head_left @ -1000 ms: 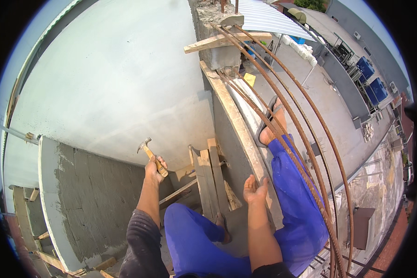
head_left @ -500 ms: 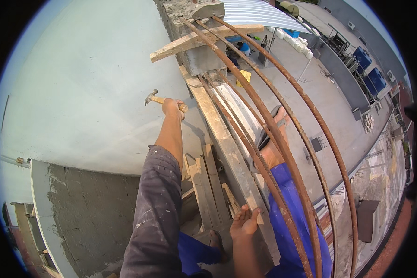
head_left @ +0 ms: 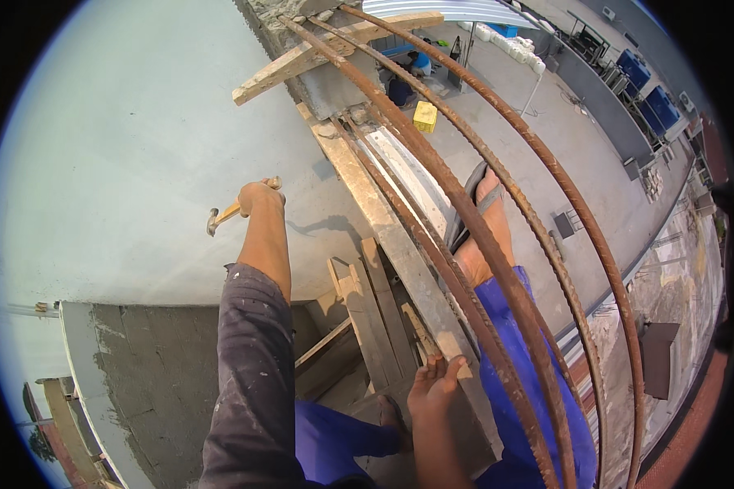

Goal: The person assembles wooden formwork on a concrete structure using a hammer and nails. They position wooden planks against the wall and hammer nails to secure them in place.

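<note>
My left hand (head_left: 261, 196) grips the wooden handle of a claw hammer (head_left: 229, 212), held out to the left in front of the pale wall. The hammer's metal head points left and down, apart from any surface. Lower down, my right hand (head_left: 434, 389) is at the edge of a long wooden board (head_left: 379, 208), its fingers curled against the side and its thumb near the top. Whether a small thing is between those fingers cannot be seen. Rusty rebar rods (head_left: 440, 167) arch along the board's right side.
A short plank (head_left: 269, 75) crosses a rough concrete column (head_left: 334, 85) ahead. My sandalled foot (head_left: 485, 212) stands beyond the rods, above a lower yard with a yellow container (head_left: 425, 116) and a crouching person (head_left: 408, 80). Loose planks (head_left: 367, 318) lean below left; a grey block wall (head_left: 159, 367) stands nearby.
My left hand has swung the hammer left and slightly down, away from the board. The right hand stays at the board's edge. The whole view has shifted a little.
</note>
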A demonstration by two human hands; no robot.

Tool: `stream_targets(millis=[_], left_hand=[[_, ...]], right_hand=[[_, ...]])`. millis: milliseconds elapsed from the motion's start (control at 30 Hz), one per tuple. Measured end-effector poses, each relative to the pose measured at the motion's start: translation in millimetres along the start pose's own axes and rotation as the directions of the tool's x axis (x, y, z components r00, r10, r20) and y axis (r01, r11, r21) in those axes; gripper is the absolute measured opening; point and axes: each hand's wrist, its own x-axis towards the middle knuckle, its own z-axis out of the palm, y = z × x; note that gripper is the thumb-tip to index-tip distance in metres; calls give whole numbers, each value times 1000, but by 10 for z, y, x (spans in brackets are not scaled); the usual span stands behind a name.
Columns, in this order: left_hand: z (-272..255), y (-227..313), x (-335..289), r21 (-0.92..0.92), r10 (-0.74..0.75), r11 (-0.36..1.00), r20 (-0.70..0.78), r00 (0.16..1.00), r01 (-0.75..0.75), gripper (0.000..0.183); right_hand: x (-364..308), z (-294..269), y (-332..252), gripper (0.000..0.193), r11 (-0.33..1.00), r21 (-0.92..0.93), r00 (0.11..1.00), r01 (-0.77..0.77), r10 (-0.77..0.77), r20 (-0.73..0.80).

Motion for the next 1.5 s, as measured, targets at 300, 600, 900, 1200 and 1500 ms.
stream_targets(millis=[300, 600, 900, 1200, 1500], left_hand=[[-24, -7, 337, 201, -115, 979, 684, 721, -35, 29], [192, -209, 18, -6, -138, 988, 383, 913, 151, 28], [114, 69, -130, 165, -31, 983, 561, 827, -75, 26], [249, -688, -135, 413, -315, 907, 550, 774, 75, 20], [-168, 764, 462, 170, -57, 985, 493, 868, -32, 28]], right_hand=[[35, -24, 16, 54, 999, -30, 999, 27, -28, -25], [34, -35, 43, 55, 999, 12, 1000, 31, -31, 3], [21, -60, 33, 53, 1000, 1, 1000, 13, -13, 9], [59, -18, 43, 51, 1000, -2, 999, 21, -21, -38], [26, 6, 48, 49, 995, -78, 998, 56, -58, -16]])
